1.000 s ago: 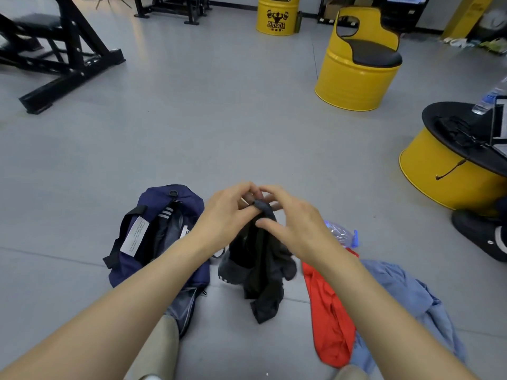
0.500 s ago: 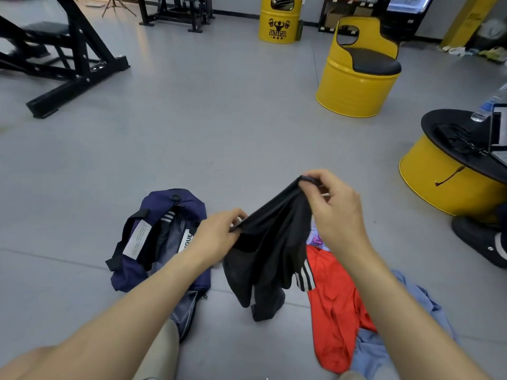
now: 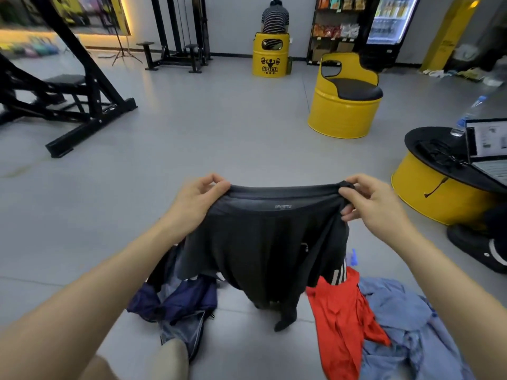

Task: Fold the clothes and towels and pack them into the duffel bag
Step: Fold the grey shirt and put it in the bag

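Our left hand [image 3: 196, 200] and right hand [image 3: 377, 201] each pinch one end of the waistband of the black shorts [image 3: 263, 242], fingers curled into the cloth. The garment hangs spread between them, above the floor [image 3: 247, 149]. We judge this the opening of the fold. Next the shorts want doubling leg over leg, with the waistband kept level. Below our left forearm lies the navy duffel bag [image 3: 181, 300], apparently unzipped, near the shorts' hem. To the right, a red garment [image 3: 343, 311] and a blue shirt [image 3: 406, 325] lie crumpled, not yet folded.
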The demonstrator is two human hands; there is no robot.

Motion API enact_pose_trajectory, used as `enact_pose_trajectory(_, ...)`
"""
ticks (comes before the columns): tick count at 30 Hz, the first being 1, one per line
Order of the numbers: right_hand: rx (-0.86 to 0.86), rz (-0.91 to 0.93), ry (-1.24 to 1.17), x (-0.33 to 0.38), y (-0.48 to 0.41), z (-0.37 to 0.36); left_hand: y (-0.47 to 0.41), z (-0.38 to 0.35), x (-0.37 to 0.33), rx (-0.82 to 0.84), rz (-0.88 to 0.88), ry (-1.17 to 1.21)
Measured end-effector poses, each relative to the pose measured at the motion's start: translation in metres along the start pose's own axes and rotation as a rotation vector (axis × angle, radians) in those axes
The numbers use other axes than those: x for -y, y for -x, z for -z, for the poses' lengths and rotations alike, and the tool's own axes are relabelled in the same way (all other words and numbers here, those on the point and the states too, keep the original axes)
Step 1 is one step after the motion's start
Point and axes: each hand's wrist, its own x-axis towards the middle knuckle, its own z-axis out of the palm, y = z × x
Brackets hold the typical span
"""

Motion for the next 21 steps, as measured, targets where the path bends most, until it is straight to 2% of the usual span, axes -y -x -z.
enact_pose_trajectory(3, -0.024, 0.078, 0.019, 0.017, -0.007, 0.015, -0.006, 0.011, -0.034, 0.048, -0.068, -0.101)
enact_pose_trajectory(7, -0.058, 0.162, 0.069, 0.042, -0.009, 0.029, -0.012, 0.042, -0.069, 0.204, -0.039, -0.244)
enact_pose_trajectory(10, -0.078, 0.208, 0.134, 0.061, -0.009, 0.032, -0.015, 0.060, -0.093, 0.248, -0.056, -0.327)
enact_pose_trajectory(16, -0.051, 0.291, 0.236, 0.096, -0.021, 0.043, -0.032, 0.080, -0.113, -0.001, -0.153, -0.312)
enact_pose_trajectory(21, 0.035, 0.367, 0.436, 0.122, -0.027, 0.051, -0.044, 0.079, -0.121, -0.095, -0.203, -0.336)
